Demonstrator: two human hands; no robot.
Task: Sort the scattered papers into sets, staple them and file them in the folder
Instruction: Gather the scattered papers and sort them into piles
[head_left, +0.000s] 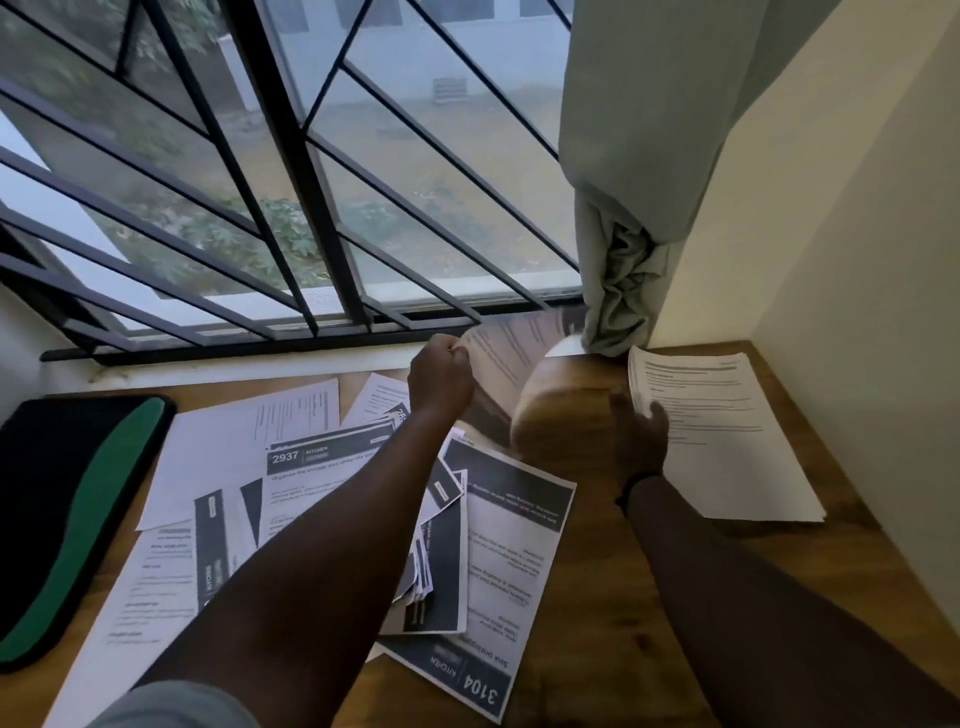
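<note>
Left hand (441, 379) pinching the lifted sheet (514, 348) should square it onto the stack (727, 431) that the right hand (641, 434), its grip relaxed, steadies flat.

- The bench (597, 597) looks like wood with a warm brown grain and a smooth, faintly shiny finish.
- The scattered papers (322, 499) are thin matt white sheets printed with dark blocks and grey text; some corners curl.
- The lifted sheet (511, 353) is the same thin paper, bent and blurred.
- The stacked set (727, 441) is matt white paper in flat layers.
- The folder (67, 519) has a dull black surface with a matt green band; whether plastic or cloth, I cannot tell.
- The window bars (291, 171) look like dark painted metal, smooth and matt.
- The curtain (623, 234) is soft pale grey-green cloth, bunched in folds.
- The wall (831, 208) is matt cream paint.
</note>
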